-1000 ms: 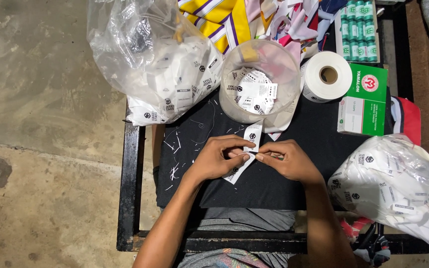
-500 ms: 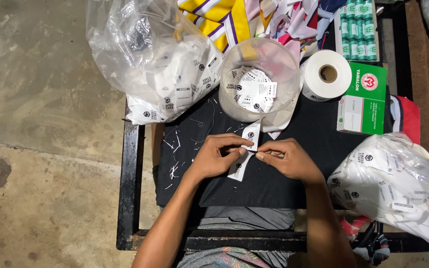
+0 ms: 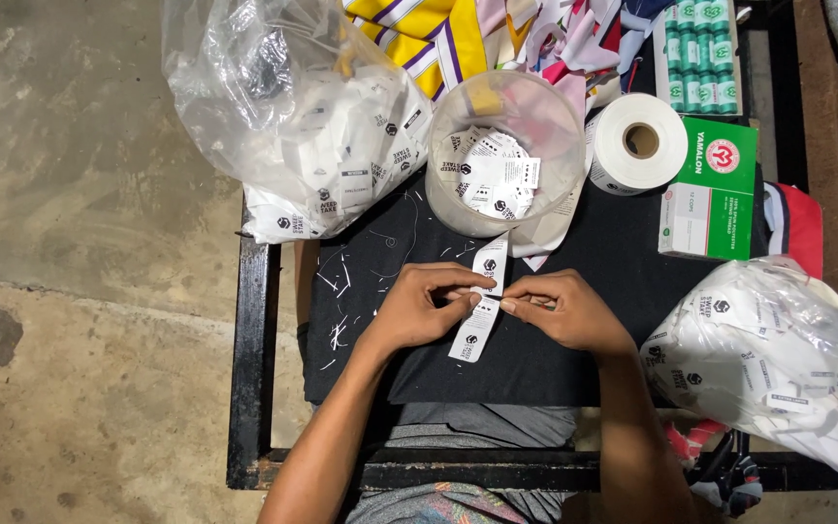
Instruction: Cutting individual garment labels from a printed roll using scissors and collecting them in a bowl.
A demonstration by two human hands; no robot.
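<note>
**Label strip pinched at mid-length over the dark worktop**

A bare concrete floor lies around a small black-framed table [image 3: 249, 388] whose top is covered with a dark cloth [image 3: 574, 349], dotted with short white thread ends near its left edge. At the back edge stands a clear round tub [image 3: 508, 155] holding loose white labels; a bulging clear bag of labels [image 3: 303, 116] sits at the back left corner, a second bag [image 3: 778, 359] hangs off the right edge, and a white tape roll [image 3: 640, 143] and a green box [image 3: 710, 189] lie toward the back right.

Against the picture from a second ago, little has moved: both hands remain near the middle of the worktop, just in front of the tub, and the strip of white labels [image 3: 478, 320] has tipped only slightly, its lower end now a touch closer to the front edge. That suggests the work is still at the same label, not yet on to a new one.

The left hand [image 3: 419, 311] and right hand [image 3: 569, 311] each pinch the strip between thumb and fingertips, meeting at its middle, the fingertips nearly touching. The strip's long axis runs from back edge to front edge, leaning a little: the upper end points toward the tub, the lower end toward the front left.
</note>
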